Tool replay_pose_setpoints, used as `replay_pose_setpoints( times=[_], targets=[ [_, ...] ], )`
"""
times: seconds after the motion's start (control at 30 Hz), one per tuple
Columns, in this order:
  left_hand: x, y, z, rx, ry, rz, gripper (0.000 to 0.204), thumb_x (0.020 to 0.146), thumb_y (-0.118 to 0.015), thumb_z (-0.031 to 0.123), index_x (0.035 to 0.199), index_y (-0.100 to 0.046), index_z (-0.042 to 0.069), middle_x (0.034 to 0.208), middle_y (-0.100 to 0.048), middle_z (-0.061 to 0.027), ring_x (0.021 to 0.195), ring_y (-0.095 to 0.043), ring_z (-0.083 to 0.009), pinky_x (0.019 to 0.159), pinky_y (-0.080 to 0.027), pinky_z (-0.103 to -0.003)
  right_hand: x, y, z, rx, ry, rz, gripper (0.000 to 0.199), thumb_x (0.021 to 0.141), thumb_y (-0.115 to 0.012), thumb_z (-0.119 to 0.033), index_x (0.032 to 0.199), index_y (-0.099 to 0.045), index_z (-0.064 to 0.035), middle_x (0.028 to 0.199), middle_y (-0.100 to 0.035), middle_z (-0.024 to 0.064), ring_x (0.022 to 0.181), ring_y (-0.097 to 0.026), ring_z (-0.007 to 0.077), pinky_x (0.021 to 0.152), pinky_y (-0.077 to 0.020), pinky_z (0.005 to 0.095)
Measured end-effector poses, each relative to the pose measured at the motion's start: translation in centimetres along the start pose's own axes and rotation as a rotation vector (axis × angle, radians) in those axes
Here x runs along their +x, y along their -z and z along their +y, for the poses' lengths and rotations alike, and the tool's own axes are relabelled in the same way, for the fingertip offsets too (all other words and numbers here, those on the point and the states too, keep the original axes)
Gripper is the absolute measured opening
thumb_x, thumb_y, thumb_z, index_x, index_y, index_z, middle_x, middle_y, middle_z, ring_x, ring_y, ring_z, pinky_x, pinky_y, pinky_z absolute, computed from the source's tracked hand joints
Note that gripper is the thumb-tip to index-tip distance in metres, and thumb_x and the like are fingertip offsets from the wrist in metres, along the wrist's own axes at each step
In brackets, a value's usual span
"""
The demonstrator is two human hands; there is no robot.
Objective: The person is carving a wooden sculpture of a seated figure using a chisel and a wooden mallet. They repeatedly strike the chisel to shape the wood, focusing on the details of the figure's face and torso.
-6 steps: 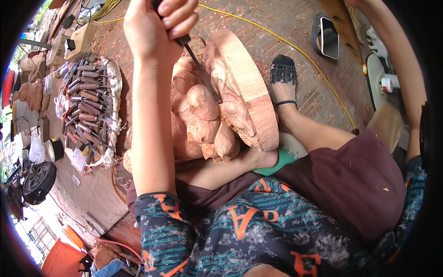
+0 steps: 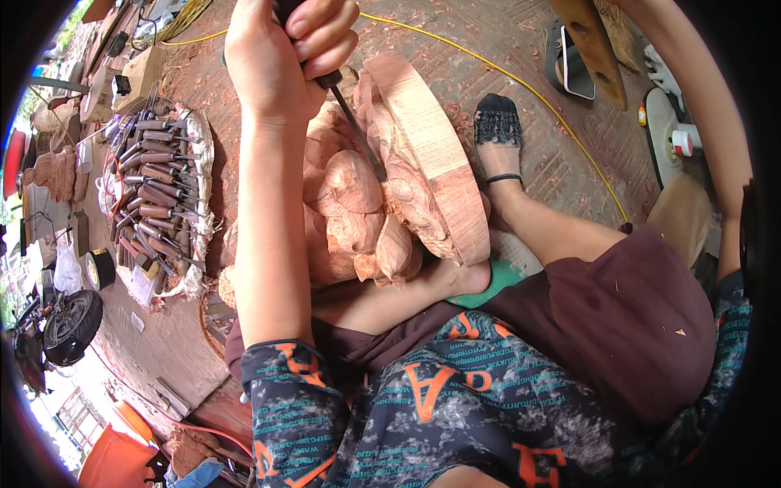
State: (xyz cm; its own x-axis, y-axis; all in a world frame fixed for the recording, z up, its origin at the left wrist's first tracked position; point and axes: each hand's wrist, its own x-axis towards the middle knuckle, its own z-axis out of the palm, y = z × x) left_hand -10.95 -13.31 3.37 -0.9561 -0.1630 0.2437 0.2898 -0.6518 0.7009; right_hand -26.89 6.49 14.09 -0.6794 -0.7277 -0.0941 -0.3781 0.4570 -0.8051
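Observation:
My left hand (image 2: 313,41), its fingers closed round the dark handle of a chisel (image 2: 358,126), is at the top of the view. The thin metal blade slants down to a groove in a reddish wood carving (image 2: 354,191). Its tip meets the wood, between rounded carved shapes and a thick, flat-edged base (image 2: 431,138). The carving lies tipped on its side against my bent leg. My right forearm rises along the right side, and its hand is beyond the upper edge. A worn brown wooden club (image 2: 590,53) with dark dents reaches in from that edge; its grip is hidden.
Many wood-handled carving tools (image 2: 159,187) lie on a pale cloth to the left. A yellow cord (image 2: 521,85) crosses the chip-strewn floor. A phone (image 2: 579,65) rests on a dark sandal to the far right. An orange container (image 2: 118,455) stands at lower left.
The wooden club has shifted left, toward the carving. My left hand has moved slightly right and up, with the chisel tip still at the same groove.

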Motion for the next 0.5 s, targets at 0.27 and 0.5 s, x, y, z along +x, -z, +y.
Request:
replay_pose_setpoints(
  times=[0.27,0.5],
  targets=[
    [-0.3,0.3,0.5,0.066,0.049,-0.05,0.049,0.107,-0.038,0.053,0.082,-0.053,0.014,0.051,-0.026,0.0079,0.037,-0.016,-0.0056,0.033,-0.013,-0.023,-0.4,-0.8,-1.0,-0.005,0.073,-0.071,0.017,0.086,-0.071,-0.007,0.094,-0.056,-0.0065,0.067,-0.058,0.0028,0.059,-0.057,0.0124,0.058,-0.0481,0.0303],
    [-0.3,-1.2,1.0,0.194,0.06,0.057,0.043,0.108,-0.039,0.052,0.087,-0.052,0.016,0.052,-0.026,0.0085,0.038,-0.016,-0.0052,0.034,-0.013,-0.023,-1.1,-0.7,-1.2,-0.04,0.119,-0.096,0.019,0.085,-0.071,-0.01,0.097,-0.058,-0.0044,0.068,-0.061,0.0044,0.06,-0.058,0.0127,0.061,-0.0498,0.0302]
  ],
)
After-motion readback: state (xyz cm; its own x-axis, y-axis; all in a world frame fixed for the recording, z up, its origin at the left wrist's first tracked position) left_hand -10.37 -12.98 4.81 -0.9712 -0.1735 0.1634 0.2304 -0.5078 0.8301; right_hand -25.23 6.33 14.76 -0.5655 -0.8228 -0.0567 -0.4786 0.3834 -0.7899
